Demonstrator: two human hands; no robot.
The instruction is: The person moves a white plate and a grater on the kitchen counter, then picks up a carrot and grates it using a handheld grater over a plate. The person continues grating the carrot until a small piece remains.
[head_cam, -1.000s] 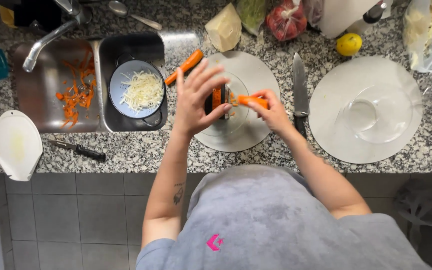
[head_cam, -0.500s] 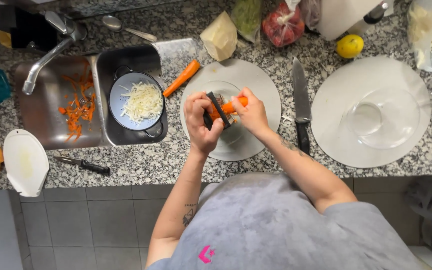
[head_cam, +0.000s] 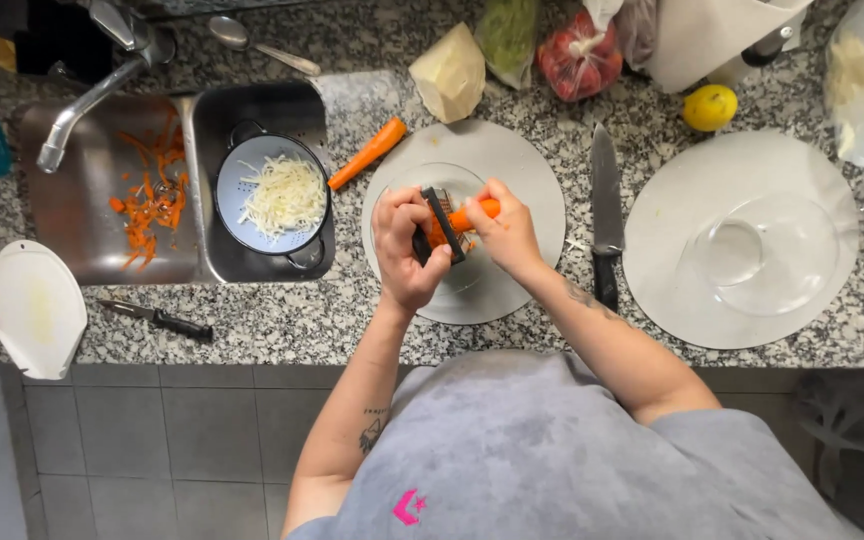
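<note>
My left hand [head_cam: 407, 250] grips a black-framed grater [head_cam: 439, 225] held upright over a clear glass bowl [head_cam: 422, 190], which stands on a round grey board [head_cam: 522, 170]. My right hand [head_cam: 507, 232] holds a peeled carrot [head_cam: 474, 215] pressed against the grater's face. Orange shreds show just below the grater. A second whole carrot [head_cam: 367, 153] lies on the granite counter just left of the board, apart from both hands.
A blue colander of pale shreds [head_cam: 282, 195] sits in the sink, carrot peelings [head_cam: 147, 195] beside it. A large knife [head_cam: 604, 210] lies right of the board, a small knife [head_cam: 157, 320] near the counter's front edge. A second glass bowl [head_cam: 762, 250] is on another round board, with a lemon [head_cam: 709, 107] behind.
My left hand, spread open over the bowl a second ago, has closed on the grater. The right hand has brought the carrot against it.
</note>
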